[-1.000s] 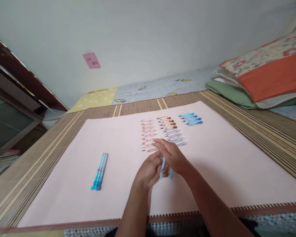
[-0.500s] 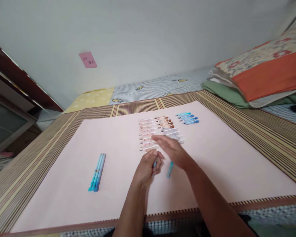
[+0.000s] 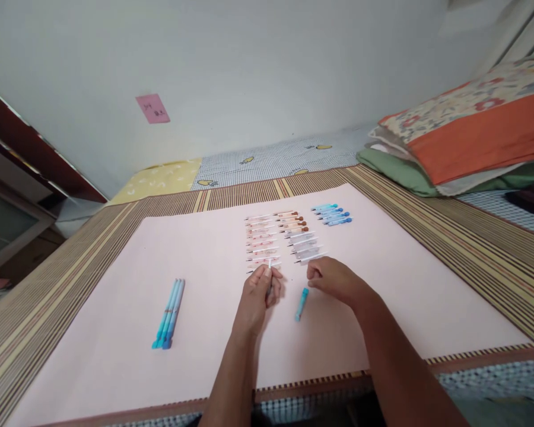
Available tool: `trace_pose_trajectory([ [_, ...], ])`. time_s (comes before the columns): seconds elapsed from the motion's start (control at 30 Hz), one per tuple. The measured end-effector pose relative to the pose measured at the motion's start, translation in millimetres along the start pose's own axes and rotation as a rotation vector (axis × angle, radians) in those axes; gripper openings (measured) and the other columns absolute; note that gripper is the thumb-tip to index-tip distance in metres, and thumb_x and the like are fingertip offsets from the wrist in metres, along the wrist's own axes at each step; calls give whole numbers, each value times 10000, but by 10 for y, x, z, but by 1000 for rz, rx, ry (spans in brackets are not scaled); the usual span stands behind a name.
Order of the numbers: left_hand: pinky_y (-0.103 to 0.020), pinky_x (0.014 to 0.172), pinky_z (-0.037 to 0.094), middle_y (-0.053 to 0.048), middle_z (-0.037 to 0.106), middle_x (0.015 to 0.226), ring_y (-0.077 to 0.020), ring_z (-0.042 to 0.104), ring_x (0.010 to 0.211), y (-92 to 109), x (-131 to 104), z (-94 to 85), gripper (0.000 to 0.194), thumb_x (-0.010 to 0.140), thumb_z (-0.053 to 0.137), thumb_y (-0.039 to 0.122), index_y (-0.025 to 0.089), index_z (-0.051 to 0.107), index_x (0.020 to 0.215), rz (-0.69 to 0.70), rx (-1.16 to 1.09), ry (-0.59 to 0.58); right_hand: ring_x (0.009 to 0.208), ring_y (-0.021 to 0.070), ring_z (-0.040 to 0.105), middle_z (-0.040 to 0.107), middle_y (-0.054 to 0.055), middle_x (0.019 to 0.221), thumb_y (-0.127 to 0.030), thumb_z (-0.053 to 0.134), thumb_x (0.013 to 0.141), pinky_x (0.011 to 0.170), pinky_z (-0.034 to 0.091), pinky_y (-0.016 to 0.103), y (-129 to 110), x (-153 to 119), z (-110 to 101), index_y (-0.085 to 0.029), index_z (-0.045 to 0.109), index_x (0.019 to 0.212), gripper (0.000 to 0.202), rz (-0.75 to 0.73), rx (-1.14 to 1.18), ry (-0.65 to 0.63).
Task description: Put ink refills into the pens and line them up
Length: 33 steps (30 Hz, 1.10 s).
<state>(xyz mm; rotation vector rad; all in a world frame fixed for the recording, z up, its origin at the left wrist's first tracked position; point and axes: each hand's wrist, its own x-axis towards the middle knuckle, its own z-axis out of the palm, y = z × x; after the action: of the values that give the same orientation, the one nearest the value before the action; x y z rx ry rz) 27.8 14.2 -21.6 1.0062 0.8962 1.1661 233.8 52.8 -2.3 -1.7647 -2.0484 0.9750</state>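
Turquoise pen part [image 3: 301,304] lies flat on the pink sheet [image 3: 213,332], between the two forearms and just short of the right hand [image 3: 336,279], so its far end is only slightly nearer the wearer than those fingertips and a little to their left. Its long axis runs away from the wearer, with the far end leaning slightly right. The right hand is the nearer one; the left hand [image 3: 253,296] is farther off, across a strip of bare sheet. The right forearm slants inward from the lower right, the wrist bends, and the fingers point left, loosely curled with the thumb below the index. Nothing shows between them, though whether their tips meet or touch the part, I cannot tell. The left hand, palm turned inward, pinches a slim white stick [image 3: 270,263] between thumb and index, tip pointing away from the wearer, the other fingers folded beneath. Beyond the hands are rows of clear pink-printed pens [image 3: 261,237], brown-topped pens [image 3: 291,223], greyish pens [image 3: 303,244] and blue-topped pens [image 3: 333,214]; three blue pens [image 3: 169,314] lie side by side well to the left.
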Motion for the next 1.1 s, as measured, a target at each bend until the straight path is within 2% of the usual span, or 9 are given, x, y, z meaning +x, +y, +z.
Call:
trace_pose_trajectory([
  [0.1,-231,455,147,44,525,593,-56,265,438,10,-10,14,327,968,528,490,177,590,896,26,0,-15,628,135,524,608,-4,663,-73,597,679,570,306,248,-27,39,61,-185,582,650,117,-10,-92,-16],
  [0.27,-236,482,174,29,538,628,-57,289,471,46,-34,39,334,975,516,488,173,608,912,42,-1,-26,613,141,503,611,19,663,-33,534,664,560,289,267,6,59,85,-184,540,618,159,-30,-153,55],
  [0.33,-233,485,178,31,532,624,-56,289,473,55,-37,44,327,964,540,489,173,609,916,48,-3,-25,630,143,515,606,8,673,-71,554,690,572,328,256,-27,38,69,-185,577,683,116,-59,6,106],
  [0.4,-229,478,166,46,505,593,-53,268,464,54,-32,42,307,937,591,481,175,602,918,45,-4,-27,635,139,524,591,-12,672,-150,598,727,591,377,247,-107,4,51,-183,618,772,60,-143,279,136],
  [0.47,-225,469,146,62,472,565,-51,244,456,46,-23,37,288,907,645,459,176,593,924,32,-3,-38,637,133,531,578,-25,677,-234,650,740,611,417,247,-224,-37,47,-179,635,827,104,-243,523,123],
  [0.57,-217,466,131,79,425,547,-52,230,461,32,-10,28,277,882,685,429,178,572,916,34,-20,-38,664,135,560,605,-16,709,-287,686,747,639,455,255,-408,-90,85,-175,641,841,153,-337,673,85],
  [0.7,-212,465,131,86,408,533,-47,215,453,36,-4,11,288,879,689,429,181,544,872,46,-41,10,704,140,601,662,-2,763,-214,630,796,658,470,252,-546,-122,169,-190,645,850,61,-414,557,145],
  [0.9,-207,466,141,81,427,531,-44,222,451,71,-3,-2,310,852,710,446,175,561,876,27,-30,34,761,150,621,673,4,820,-144,578,833,720,486,262,-525,-79,256,-214,613,893,98,-554,319,319],
  [1.1,-208,457,144,84,420,520,-38,251,439,104,-2,10,353,774,784,433,172,549,807,9,-10,78,819,157,618,654,15,878,-84,530,839,752,480,263,-494,-21,340,-219,605,954,192,-652,271,333],
])
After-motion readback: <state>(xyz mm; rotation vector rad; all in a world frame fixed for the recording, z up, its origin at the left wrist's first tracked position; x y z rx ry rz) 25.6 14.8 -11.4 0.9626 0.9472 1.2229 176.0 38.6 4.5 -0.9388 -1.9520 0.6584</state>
